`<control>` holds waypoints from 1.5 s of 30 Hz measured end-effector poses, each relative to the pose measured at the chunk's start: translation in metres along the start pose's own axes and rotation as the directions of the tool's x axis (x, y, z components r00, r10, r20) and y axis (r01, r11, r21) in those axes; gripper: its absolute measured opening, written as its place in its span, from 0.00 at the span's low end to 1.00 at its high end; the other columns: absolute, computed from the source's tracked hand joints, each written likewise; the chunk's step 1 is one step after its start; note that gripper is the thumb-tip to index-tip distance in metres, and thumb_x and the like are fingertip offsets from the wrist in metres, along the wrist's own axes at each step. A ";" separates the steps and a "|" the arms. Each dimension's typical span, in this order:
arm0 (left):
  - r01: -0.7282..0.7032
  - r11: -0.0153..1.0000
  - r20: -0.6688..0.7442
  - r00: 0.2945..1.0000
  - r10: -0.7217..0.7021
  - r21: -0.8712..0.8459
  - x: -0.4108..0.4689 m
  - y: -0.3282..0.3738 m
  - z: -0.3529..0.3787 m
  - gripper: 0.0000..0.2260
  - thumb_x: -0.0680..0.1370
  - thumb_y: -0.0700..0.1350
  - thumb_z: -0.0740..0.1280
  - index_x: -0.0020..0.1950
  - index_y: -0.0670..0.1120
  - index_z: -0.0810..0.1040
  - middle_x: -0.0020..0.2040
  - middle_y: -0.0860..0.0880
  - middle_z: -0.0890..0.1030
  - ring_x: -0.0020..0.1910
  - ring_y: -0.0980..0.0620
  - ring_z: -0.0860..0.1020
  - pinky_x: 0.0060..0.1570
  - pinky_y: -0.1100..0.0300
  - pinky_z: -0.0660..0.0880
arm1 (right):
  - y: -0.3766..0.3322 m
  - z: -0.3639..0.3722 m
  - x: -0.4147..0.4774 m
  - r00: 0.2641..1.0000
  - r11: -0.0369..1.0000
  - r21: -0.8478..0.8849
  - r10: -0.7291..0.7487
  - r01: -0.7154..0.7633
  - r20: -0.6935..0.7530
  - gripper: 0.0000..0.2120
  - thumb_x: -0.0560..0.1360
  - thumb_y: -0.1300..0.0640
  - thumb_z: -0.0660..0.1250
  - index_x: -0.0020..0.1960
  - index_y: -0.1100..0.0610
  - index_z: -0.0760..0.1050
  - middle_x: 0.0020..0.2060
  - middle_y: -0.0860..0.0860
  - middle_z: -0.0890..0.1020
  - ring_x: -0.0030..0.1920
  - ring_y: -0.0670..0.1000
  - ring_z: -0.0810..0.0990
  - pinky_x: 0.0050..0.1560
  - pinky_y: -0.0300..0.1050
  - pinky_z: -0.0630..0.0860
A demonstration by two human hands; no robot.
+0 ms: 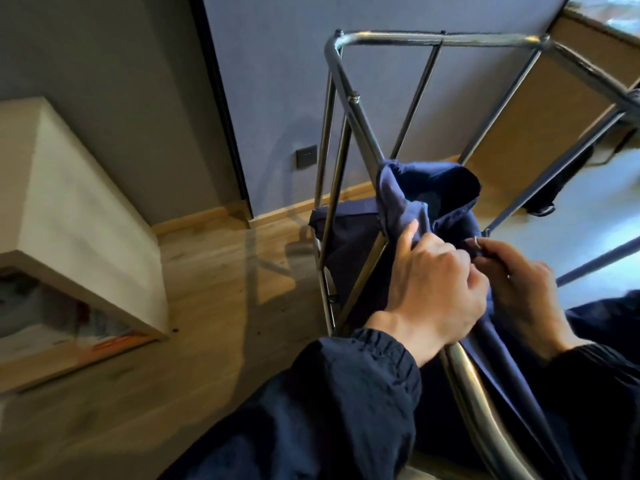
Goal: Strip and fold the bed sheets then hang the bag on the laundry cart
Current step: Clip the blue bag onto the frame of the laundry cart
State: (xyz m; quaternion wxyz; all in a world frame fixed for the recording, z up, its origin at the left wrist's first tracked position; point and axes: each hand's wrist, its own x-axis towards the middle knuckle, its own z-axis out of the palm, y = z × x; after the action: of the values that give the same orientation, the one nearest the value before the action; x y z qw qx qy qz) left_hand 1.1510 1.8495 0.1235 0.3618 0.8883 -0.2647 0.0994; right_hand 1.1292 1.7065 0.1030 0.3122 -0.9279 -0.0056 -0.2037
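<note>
While the chrome laundry cart is standing on the wooden floor beside a blue-grey wall, the navy bag is draping over the cart's left top rail, its mouth bunching open inside the frame and the rest hanging down within it. The left hand is gripping a fold of the bag's edge just beside that rail, fingers curled, thumb lying up along the cloth. The right hand, just beside the left, is pinching the same edge; something small and pale is showing at its fingertips, too small to tell. A dark sleeve is covering the left wrist. A pale cabinet is sitting at the left
</note>
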 end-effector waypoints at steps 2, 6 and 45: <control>-0.004 1.000 0.013 1.000 0.003 0.015 0.001 0.000 -0.002 0.10 0.75 0.44 0.62 0.40 0.42 0.82 0.39 0.47 0.82 0.51 0.47 0.75 0.74 0.51 0.47 | -0.001 0.002 -0.001 0.999 0.999 0.025 0.026 -0.026 0.033 0.10 0.76 0.67 0.66 0.55 0.59 0.78 0.40 0.40 0.81 0.43 0.28 0.76 0.43 0.20 0.67; -0.010 1.000 0.011 1.000 0.010 0.014 0.000 0.001 0.000 0.10 0.75 0.44 0.62 0.41 0.42 0.82 0.39 0.47 0.82 0.51 0.48 0.75 0.74 0.51 0.47 | -0.003 0.003 -0.003 0.994 0.998 0.056 0.014 -0.020 0.107 0.13 0.76 0.64 0.67 0.51 0.47 0.75 0.36 0.43 0.80 0.40 0.30 0.76 0.40 0.25 0.69; 0.578 0.779 -0.035 0.797 -0.602 -0.242 -0.067 0.072 0.014 0.33 0.79 0.40 0.61 0.79 0.45 0.46 0.75 0.46 0.55 0.72 0.46 0.61 0.66 0.62 0.61 | -0.025 -0.009 0.000 0.999 0.925 0.377 -0.052 0.054 -0.016 0.07 0.77 0.65 0.64 0.48 0.56 0.79 0.34 0.40 0.78 0.35 0.38 0.75 0.39 0.30 0.69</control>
State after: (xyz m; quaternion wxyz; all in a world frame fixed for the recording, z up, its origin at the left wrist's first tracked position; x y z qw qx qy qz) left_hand 1.0553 1.8236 0.1311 0.4842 0.8741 0.0382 0.0004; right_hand 1.1222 1.7212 0.1237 0.4793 -0.8494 -0.0686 -0.2100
